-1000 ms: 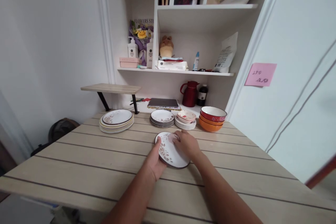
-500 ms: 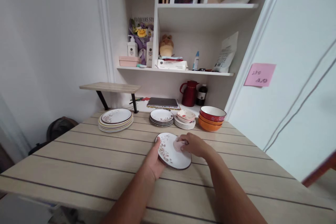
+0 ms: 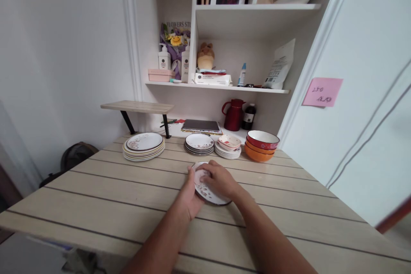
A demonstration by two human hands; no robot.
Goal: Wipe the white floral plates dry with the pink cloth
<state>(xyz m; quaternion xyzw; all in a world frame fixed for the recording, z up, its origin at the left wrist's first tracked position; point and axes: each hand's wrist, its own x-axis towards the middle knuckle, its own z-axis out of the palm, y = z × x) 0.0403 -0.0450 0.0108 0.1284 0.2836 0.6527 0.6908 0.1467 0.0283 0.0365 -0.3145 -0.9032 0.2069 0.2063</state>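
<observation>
Above the near middle of the table, a white plate with a dark rim and brown flower pattern is tilted towards me. My left hand grips its left edge, thumb on the upper side and fingers underneath. Bent over the plate, my right hand presses a small, pale pinkish cloth against the plate's upper left part. Part of the cloth is covered by my fingers, and my right hand hides the plate's right side.
Along the table's back stand a stack of large plates, some dark-rimmed plates, small plates topped by pink dishes, and stacked bowls. Behind are a small raised shelf, a red jug and a dark bottle.
My right hand has slid the cloth leftward across the plate, from its right side to its upper left near my left thumb. My left hand keeps its hold.
</observation>
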